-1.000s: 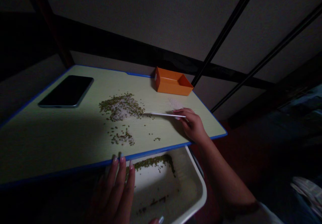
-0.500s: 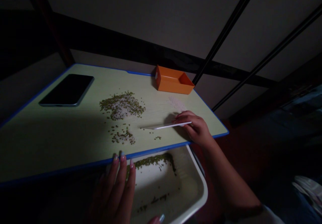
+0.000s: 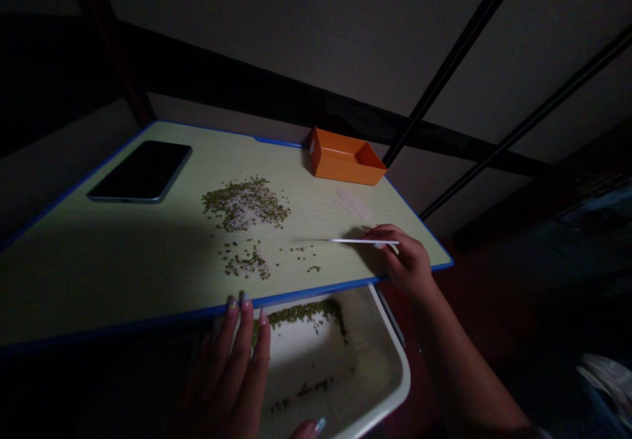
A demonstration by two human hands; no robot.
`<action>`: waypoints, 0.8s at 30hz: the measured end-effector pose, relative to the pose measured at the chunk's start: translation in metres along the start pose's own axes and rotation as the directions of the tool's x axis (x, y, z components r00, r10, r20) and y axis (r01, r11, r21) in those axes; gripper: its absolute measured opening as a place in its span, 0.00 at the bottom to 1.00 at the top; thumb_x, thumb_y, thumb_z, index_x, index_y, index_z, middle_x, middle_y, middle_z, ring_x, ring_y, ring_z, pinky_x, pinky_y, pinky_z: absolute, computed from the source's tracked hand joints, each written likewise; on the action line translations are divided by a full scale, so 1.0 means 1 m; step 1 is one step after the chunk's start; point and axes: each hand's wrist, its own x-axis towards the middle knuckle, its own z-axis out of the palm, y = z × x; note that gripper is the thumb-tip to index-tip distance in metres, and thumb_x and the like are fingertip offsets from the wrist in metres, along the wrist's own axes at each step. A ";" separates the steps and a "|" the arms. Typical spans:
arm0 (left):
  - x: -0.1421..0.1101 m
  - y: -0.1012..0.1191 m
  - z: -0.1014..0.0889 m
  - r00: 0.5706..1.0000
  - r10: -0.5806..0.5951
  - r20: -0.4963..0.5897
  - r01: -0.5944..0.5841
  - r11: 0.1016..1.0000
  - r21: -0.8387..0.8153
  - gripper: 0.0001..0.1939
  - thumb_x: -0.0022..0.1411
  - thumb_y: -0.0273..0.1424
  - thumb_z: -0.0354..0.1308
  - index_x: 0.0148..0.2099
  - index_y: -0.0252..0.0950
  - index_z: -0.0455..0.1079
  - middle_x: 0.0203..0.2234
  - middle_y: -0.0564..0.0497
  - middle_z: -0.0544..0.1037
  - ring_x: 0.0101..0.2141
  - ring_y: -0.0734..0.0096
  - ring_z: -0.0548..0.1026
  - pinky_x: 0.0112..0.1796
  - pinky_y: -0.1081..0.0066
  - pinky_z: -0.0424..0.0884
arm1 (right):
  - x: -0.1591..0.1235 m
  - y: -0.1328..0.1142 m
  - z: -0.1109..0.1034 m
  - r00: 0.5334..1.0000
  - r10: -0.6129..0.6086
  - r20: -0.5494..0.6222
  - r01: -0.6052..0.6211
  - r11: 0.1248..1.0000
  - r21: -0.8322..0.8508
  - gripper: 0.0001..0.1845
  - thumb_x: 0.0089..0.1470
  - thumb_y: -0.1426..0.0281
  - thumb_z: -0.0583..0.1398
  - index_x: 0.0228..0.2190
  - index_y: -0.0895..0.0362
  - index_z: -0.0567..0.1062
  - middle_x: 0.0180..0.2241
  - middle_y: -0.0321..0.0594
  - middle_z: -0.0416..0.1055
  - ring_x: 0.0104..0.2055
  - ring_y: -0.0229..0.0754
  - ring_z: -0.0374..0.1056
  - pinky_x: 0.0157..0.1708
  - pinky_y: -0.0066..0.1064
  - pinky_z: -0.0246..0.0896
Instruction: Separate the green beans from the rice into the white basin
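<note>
From the head camera, the right hand (image 3: 407, 261) had its fingers pinched shut on a thin white tool (image 3: 363, 241), held just above or on the table (image 3: 148, 281), couldn't tell which. Its long axis ran pretty much crosswise, nearly level in view, with the far end pointing left away from those fingers. That tip was kinda blurry, and it aimed between a bigger pile of green beans and white grains (image 3: 247, 203) and a smaller scatter of beans (image 3: 248, 262) nearer the left fingertips.

Just beyond the right fingers was a small patch of white grains (image 3: 353, 203), and farther past that an orange box (image 3: 348, 168). The left hand (image 3: 232, 373) was spread open, fingers straight, tips right by the table's blue edge, thumb well apart. A white tub (image 3: 363, 393) with more green beans inside sat to the right of those fingers, partly behind them.
</note>
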 end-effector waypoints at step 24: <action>0.002 0.001 -0.001 1.000 -0.011 0.001 0.011 1.000 0.013 0.52 0.52 0.55 0.56 0.69 0.27 0.46 0.68 0.31 0.55 0.68 0.43 0.50 0.56 0.49 0.64 | -0.025 -0.014 -0.012 0.999 -0.030 -0.042 0.029 0.999 -0.043 0.10 0.61 0.72 0.57 0.38 0.51 0.79 0.36 0.43 0.81 0.42 0.48 0.76 0.48 0.48 0.69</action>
